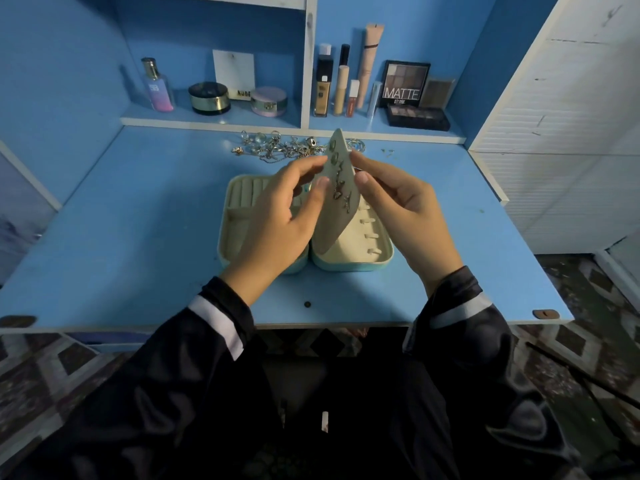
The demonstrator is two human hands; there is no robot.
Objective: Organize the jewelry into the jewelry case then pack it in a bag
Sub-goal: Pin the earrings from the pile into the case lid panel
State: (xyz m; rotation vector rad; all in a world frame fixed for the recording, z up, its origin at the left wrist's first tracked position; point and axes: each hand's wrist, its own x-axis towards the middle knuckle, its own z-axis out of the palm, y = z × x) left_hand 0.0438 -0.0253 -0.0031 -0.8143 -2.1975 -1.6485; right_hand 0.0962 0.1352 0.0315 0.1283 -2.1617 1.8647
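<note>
Left hand and right hand pinch the earring panel upright over the open jewelry case on the bench. Several earrings are mounted; the loose jewelry behind awaits sorting, and no bag is visible.

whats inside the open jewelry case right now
In the jewelry case: ring rolls on the left, strap tabs on the right, and a raised flap holding earrings. The left hand and flap cover much of the left half.

Home bedroom, blue vanity desk, cosmetics shelf
</note>
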